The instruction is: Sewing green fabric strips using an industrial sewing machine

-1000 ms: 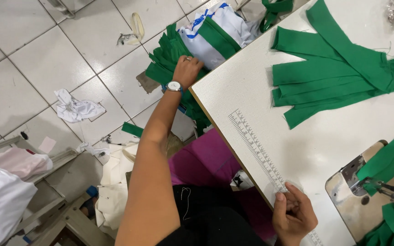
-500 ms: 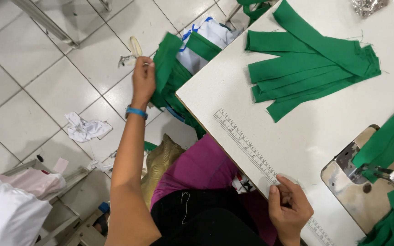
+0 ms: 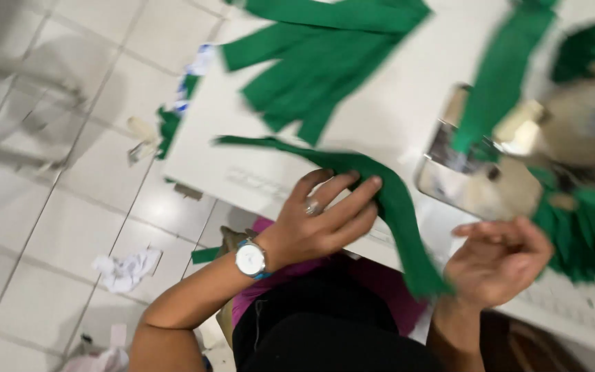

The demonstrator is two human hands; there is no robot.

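Head view of a sewing station, blurred by camera motion. A long green fabric strip (image 3: 387, 196) runs from the centre of the frame, lying on the white tabletop (image 3: 380, 124), down over the near edge toward the lower right. The left hand (image 3: 318, 220), wearing a ring and a white-faced wristwatch (image 3: 251, 260), presses its spread fingers flat on the strip's middle section, pinning rather than clamping it. The right hand (image 3: 500, 262), at lower right, is half curled with fingers apart beside the strip's hanging lower end; blur leaves it unclear whether it touches the cloth. A pile of similar green strips (image 3: 325, 62) lies at the top centre, and a sewing machine (image 3: 573, 117) with more green cloth fills the upper right. A crumpled white scrap (image 3: 127, 270) rests on the tiled floor (image 3: 43, 227) at lower left. The strip appears light, soft and limp, draping wherever unsupported; it would likely bunch or slide if pushed, so it is probably best pinched near an end or along an edge.
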